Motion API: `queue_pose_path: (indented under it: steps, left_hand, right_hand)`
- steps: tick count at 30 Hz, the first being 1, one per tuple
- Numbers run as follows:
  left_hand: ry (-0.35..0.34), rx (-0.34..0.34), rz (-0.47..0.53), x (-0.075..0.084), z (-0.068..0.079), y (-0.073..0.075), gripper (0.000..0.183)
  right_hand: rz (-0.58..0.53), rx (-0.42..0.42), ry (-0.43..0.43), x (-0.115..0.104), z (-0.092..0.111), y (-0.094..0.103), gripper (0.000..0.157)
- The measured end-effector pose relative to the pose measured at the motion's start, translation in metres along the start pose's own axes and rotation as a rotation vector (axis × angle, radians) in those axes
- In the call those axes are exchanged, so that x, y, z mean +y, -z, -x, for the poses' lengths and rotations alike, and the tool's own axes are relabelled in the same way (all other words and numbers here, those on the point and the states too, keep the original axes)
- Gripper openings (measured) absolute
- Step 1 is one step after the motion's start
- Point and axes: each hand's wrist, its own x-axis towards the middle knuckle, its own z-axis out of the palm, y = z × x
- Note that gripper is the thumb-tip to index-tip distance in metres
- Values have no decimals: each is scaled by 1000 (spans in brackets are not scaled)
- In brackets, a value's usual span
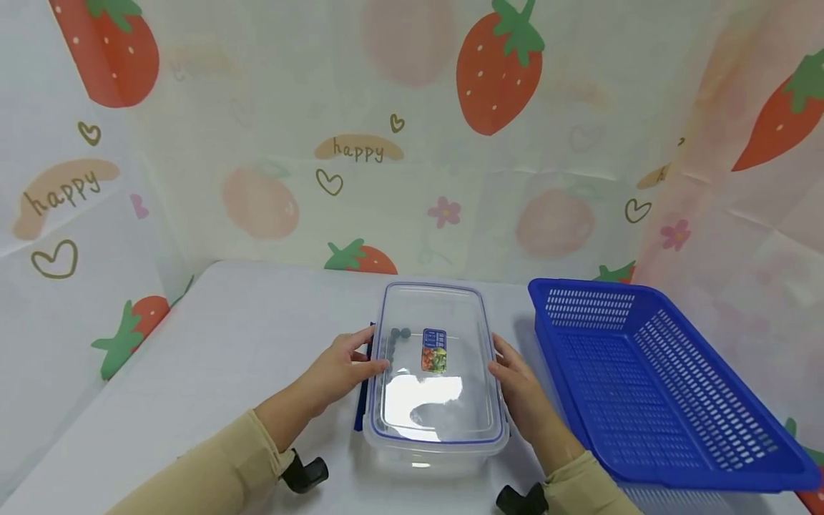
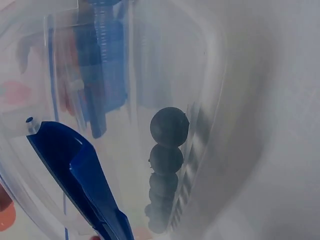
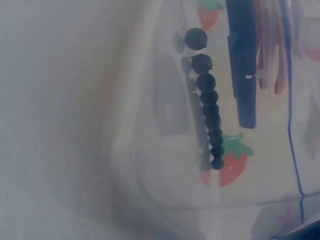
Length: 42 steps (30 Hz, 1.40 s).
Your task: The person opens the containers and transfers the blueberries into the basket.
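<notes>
Plastic box (image 1: 436, 400) between both hands (image 1: 335, 373) (image 1: 524, 397), thumbs (image 1: 372, 369) at side edges.

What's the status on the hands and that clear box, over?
Left hand, right hand on opposite sides of clear box. Lid on, dark balls inside. Blue basket off to the right, nothing seen blocking.

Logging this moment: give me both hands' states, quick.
Left hand: holding the clear lidded container by its left side.
Right hand: holding the same container by its right side.
</notes>
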Motion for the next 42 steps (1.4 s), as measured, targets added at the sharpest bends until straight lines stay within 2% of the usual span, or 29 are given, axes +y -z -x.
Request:
queue_pose_path:
  steps: [2, 7, 14, 18, 27, 33, 42]
  left_hand:
    - [-7, 28, -41, 1, 1, -1, 70]
    - [-15, 35, -35, 4, 2, -3, 72]
    - [3, 13, 13, 8, 4, -3, 72]
    - [2, 1, 11, 11, 5, -2, 71]
    - [7, -32, 23, 14, 5, 1, 71]
    - [30, -55, 63, 16, 3, 1, 66]
    - [12, -106, 90, 19, 9, 7, 70]
  right_hand:
    - [15, 5, 5, -1, 0, -1, 59]
    - [56, 49, 18, -3, -2, -4, 64]
    - [284, 198, 12, -7, -5, -5, 60]
    - [346, 244, -5, -10, -7, -7, 56]
    - [427, 262, -68, -20, -9, -10, 53]
    - [420, 271, -112, -25, -10, -11, 52]
    - [397, 246, -106, -35, -2, -12, 54]
